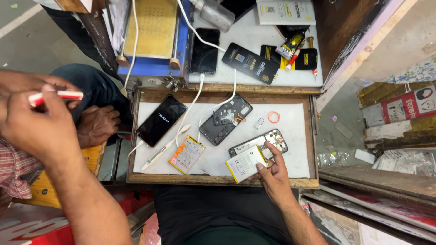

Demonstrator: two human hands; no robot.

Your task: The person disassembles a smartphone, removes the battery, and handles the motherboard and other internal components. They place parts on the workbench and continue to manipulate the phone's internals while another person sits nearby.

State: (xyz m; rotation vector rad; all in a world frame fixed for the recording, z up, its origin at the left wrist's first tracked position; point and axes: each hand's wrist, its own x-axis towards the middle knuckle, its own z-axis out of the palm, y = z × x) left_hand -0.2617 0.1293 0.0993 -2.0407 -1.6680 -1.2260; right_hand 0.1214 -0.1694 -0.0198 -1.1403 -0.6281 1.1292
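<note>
From above, the right hand (272, 174) pinches a flat white-and-yellow battery (245, 164) by its near corner, resting it against an opened phone frame (260, 141) just beyond the fingers, while the left hand (34, 120), raised well off to the side, closes on a thin red-and-white tool (58, 95), perhaps a tube. Everything lies on a white mat in a wooden tray (218, 179); a second battery (186, 154) and dark back cover (225, 119) sit leftward, leaving bare mat to the right.
</note>
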